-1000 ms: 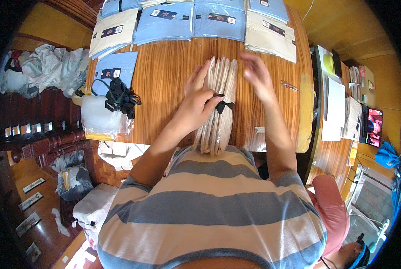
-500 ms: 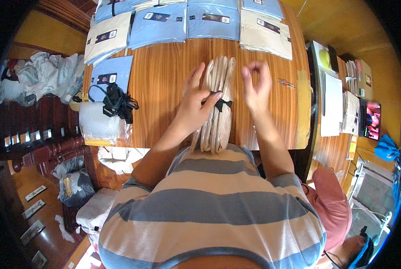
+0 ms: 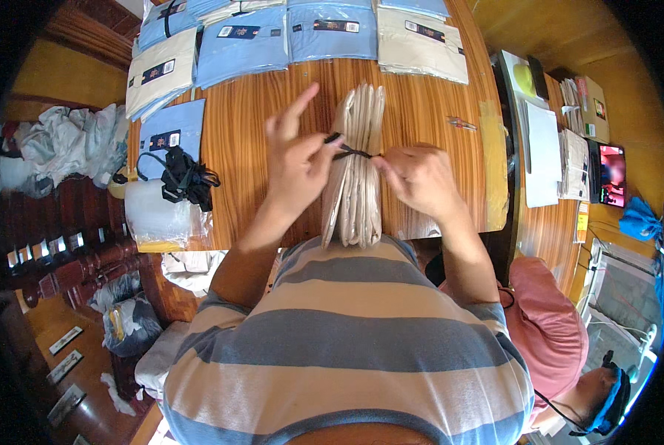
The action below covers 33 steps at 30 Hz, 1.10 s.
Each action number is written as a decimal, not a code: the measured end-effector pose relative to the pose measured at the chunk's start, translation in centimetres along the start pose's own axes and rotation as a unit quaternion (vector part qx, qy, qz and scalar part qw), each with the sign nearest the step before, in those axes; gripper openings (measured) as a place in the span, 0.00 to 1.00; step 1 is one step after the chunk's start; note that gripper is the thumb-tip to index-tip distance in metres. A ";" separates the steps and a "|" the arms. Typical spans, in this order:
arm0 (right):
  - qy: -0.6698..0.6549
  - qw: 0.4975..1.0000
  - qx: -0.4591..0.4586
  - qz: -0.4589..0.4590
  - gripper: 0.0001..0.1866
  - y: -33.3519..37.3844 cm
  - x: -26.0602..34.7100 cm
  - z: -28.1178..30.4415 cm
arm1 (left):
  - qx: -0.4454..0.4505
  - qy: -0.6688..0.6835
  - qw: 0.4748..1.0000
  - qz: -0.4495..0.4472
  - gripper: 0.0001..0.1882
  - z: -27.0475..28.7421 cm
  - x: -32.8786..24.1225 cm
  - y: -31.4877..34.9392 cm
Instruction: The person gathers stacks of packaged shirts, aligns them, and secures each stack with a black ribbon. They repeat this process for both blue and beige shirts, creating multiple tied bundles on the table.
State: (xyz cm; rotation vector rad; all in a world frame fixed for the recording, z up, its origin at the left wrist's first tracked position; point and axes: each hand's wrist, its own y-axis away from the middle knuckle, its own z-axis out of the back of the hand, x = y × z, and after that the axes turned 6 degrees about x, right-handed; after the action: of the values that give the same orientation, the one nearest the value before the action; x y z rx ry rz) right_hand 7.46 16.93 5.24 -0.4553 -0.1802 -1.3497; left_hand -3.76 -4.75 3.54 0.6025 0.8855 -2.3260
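A bundle of folded cream garments in clear plastic bags stands on edge at the table's front, against my striped shirt. A black fabric strip crosses the top of the bundle. On the left side, my left hand pinches one end of the strip between thumb and fingers, its index finger raised. My right hand, curled closed at the bundle's right side, grips the other end. Between the two hands the strip looks drawn taut.
Stacks of bagged blue garments and cream garments line the far edge. A heap of black strips lies at left by clear plastic bags. Small thread snips rest at right. Another person's pink sleeve is close on my right.
My right hand has come in from the bundle's right and taken one strip end. My left hand has shifted left, off the bundle, holding the other end. The loose-looking knot is now pulled straight.
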 end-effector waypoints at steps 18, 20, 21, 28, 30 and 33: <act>-0.832 0.473 -0.247 -0.148 0.24 -0.6 0.3 -5.5 | -0.082 0.802 0.573 0.150 0.18 -5.1 -0.3 0.8; -0.882 0.362 -0.250 -0.169 0.25 0.0 -0.4 -5.9 | -0.065 0.824 0.534 0.175 0.18 -4.7 0.9 1.4; -0.876 0.386 -0.233 -0.170 0.25 0.2 -0.8 -5.8 | -0.054 0.835 0.514 0.190 0.19 -4.2 1.7 1.8; -0.551 0.809 -0.137 -0.152 0.15 -0.9 -0.8 -4.4 | 0.083 0.324 0.942 0.023 0.10 -1.7 0.8 0.0; -0.356 0.926 -0.014 -0.129 0.09 -1.9 0.9 -1.5 | 0.217 0.234 0.947 0.009 0.10 -0.4 0.9 -0.1; -0.155 0.983 0.087 -0.037 0.13 -2.4 1.5 -0.9 | 0.305 0.046 0.951 -0.024 0.13 0.4 0.2 -0.8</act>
State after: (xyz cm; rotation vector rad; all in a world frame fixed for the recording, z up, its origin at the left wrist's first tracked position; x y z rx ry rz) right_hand 5.34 14.80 5.50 -0.5130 -0.5723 -1.3177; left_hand -4.45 -4.62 4.05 0.9487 0.1949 -2.6319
